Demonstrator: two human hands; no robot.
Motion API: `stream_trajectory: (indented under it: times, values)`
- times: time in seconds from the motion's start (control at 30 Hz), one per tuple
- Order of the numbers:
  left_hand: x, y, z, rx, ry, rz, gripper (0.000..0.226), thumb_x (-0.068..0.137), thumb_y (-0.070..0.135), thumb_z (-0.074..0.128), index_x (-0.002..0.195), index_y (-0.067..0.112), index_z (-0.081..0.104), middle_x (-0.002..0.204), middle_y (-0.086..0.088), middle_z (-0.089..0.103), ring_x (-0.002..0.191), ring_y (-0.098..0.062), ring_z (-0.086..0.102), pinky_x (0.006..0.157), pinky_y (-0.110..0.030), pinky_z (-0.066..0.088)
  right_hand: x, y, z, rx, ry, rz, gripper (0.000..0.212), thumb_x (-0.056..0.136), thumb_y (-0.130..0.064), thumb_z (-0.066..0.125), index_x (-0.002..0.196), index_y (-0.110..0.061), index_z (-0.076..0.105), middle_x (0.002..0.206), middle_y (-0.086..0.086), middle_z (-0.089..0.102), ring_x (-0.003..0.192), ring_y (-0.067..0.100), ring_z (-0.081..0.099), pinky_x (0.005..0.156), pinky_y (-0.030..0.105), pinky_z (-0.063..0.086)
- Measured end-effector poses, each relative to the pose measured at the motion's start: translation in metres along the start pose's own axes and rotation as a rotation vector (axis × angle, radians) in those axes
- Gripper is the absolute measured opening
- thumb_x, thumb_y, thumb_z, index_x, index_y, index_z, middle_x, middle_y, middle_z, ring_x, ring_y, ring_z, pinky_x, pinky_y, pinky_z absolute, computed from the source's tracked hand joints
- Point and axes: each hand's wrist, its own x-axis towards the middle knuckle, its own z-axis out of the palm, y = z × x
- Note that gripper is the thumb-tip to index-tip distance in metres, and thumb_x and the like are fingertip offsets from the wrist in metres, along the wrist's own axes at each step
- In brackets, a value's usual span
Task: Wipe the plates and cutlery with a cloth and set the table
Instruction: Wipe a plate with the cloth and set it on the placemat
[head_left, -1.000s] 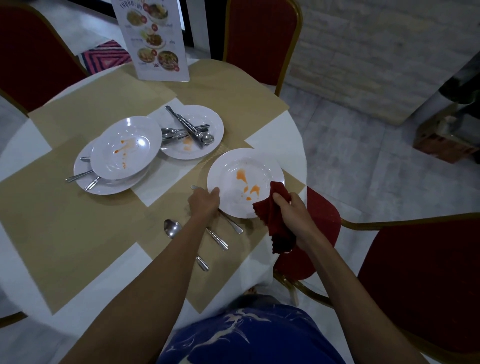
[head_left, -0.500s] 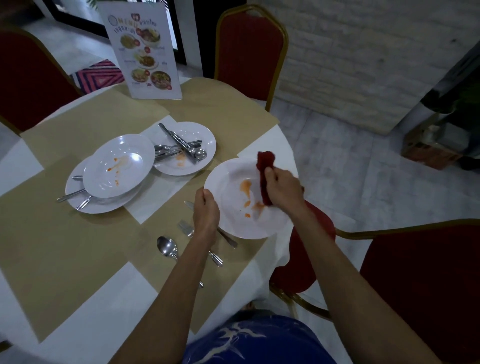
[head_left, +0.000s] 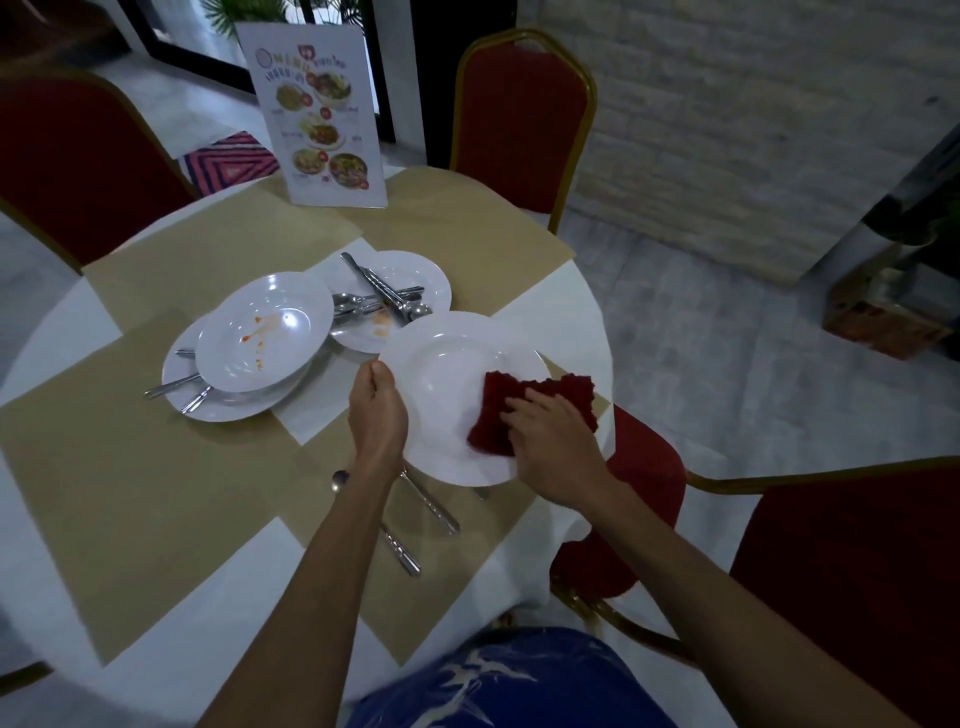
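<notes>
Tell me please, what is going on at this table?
A person is wiping a plate. The left hand grips its rim and holds it above the table, while the right hand presses a red cloth onto it. Further back, a stained plate sits on another plate, and a third plate holds cutlery. A spoon lies on the table under the left arm.

I am in a restaurant dining room, to judge by the standing menu card (head_left: 322, 119) picturing dishes on my round table (head_left: 130, 467), its white cloth under tan overlays, the gold-framed red banquet chairs (head_left: 519, 119) around it, and sauce-smeared plates (head_left: 265, 332) with cutlery (head_left: 384, 296).
</notes>
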Motion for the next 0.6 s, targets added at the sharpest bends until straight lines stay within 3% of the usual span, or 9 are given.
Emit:
stream_trajectory:
  times: [0.07,0.13,0.17,0.23,0.3,0.33,0.4,0.53,0.6]
  values:
    - [-0.002,0.002,-0.001,-0.01,0.006,-0.012,0.03,0.1,0.036,0.035,0.084,0.024,0.057,0.09,0.002,0.061,0.09,-0.025,0.057,0.083,-0.04,0.048,-0.008,-0.027,-0.002,0.051,-0.054,-0.127,0.038,0.083,-0.018,0.046,0.106,-0.008,0.075,0.115,0.008,0.069,0.112,0.036,0.063,0.097,0.047,0.043]
    - [-0.007,0.004,0.002,0.026,-0.02,0.026,0.031,0.102,0.033,0.035,0.085,0.017,0.056,0.089,-0.001,0.06,0.09,-0.025,0.056,0.082,-0.039,0.045,-0.014,-0.056,-0.001,0.179,-0.134,-0.272,0.044,0.084,-0.015,0.049,0.119,-0.001,0.071,0.125,0.015,0.068,0.118,0.037,0.061,0.099,0.048,0.046]
    - [-0.013,0.003,0.005,0.059,-0.042,0.054,0.032,0.102,0.032,0.035,0.082,0.016,0.053,0.087,-0.002,0.059,0.09,-0.025,0.055,0.081,-0.038,0.043,-0.004,-0.059,-0.001,0.194,-0.095,-0.318,0.05,0.087,-0.017,0.05,0.131,0.001,0.064,0.137,0.017,0.062,0.127,0.037,0.056,0.105,0.048,0.045]
    - [-0.027,0.003,0.009,0.091,-0.053,0.095,0.032,0.103,0.032,0.035,0.08,0.016,0.051,0.083,-0.001,0.057,0.087,-0.026,0.055,0.078,-0.038,0.043,0.027,-0.047,-0.008,0.121,-0.071,-0.246,0.071,0.087,-0.023,0.055,0.154,-0.005,0.038,0.162,0.013,0.034,0.149,0.031,0.033,0.118,0.048,0.032]
    - [-0.035,0.01,0.001,0.07,-0.002,0.127,0.033,0.104,0.036,0.033,0.088,0.015,0.054,0.085,0.0,0.059,0.088,-0.025,0.056,0.079,-0.04,0.045,0.039,-0.024,-0.013,0.029,-0.12,-0.069,0.079,0.093,-0.022,0.054,0.162,-0.013,0.018,0.171,0.003,0.009,0.157,0.022,0.008,0.126,0.045,0.015]
    - [-0.033,0.016,-0.005,0.047,0.04,0.13,0.032,0.104,0.037,0.033,0.088,0.018,0.054,0.085,0.004,0.059,0.088,-0.023,0.055,0.08,-0.039,0.045,0.034,-0.017,-0.014,-0.011,-0.118,-0.012,0.076,0.095,-0.022,0.052,0.162,-0.013,0.016,0.171,0.002,0.007,0.157,0.021,0.004,0.127,0.044,0.01]
    - [-0.024,0.026,-0.017,0.003,0.116,0.11,0.03,0.104,0.037,0.034,0.084,0.026,0.053,0.084,0.011,0.056,0.091,-0.02,0.052,0.08,-0.036,0.041,0.008,-0.028,-0.011,-0.035,-0.098,-0.006,0.074,0.094,-0.023,0.055,0.16,-0.01,0.024,0.169,0.005,0.015,0.156,0.024,0.008,0.127,0.041,0.008]
    - [-0.022,0.031,-0.01,0.045,0.059,0.126,0.03,0.104,0.036,0.034,0.083,0.023,0.05,0.082,0.006,0.055,0.089,-0.021,0.051,0.082,-0.037,0.04,-0.006,-0.082,-0.008,0.229,-0.096,-0.266,0.067,0.096,-0.018,0.056,0.156,0.0,0.032,0.165,0.015,0.026,0.154,0.027,0.018,0.123,0.023,-0.002]
    - [-0.034,0.026,0.001,0.046,0.006,0.144,0.031,0.105,0.036,0.034,0.082,0.022,0.051,0.082,0.004,0.056,0.082,-0.017,0.051,0.08,-0.037,0.042,0.024,-0.074,-0.013,0.201,-0.016,-0.243,0.065,0.096,-0.028,0.045,0.149,0.009,0.039,0.159,0.023,0.035,0.152,0.032,0.026,0.125,0.029,0.003]
